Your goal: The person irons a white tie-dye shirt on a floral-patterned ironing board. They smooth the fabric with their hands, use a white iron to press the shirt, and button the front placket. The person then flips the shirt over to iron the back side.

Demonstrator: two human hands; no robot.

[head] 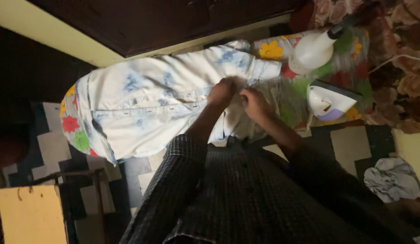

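Observation:
A white shirt with pale blue blotches point(142, 104) lies spread over an ironing board with a flowered cover point(74, 129). A row of buttons runs along its placket point(156, 103). My left hand point(221, 92) and my right hand point(255, 103) are close together on the shirt's fabric near the placket's right end, fingers closed and pinching the cloth. Dark checked sleeves cover both my forearms.
A white and purple iron point(329, 103) stands on the board's right end. A white spray bottle point(314, 49) lies behind it. A crumpled light cloth point(391, 178) is on the tiled floor at the right. A yellow box point(31, 214) stands at the lower left.

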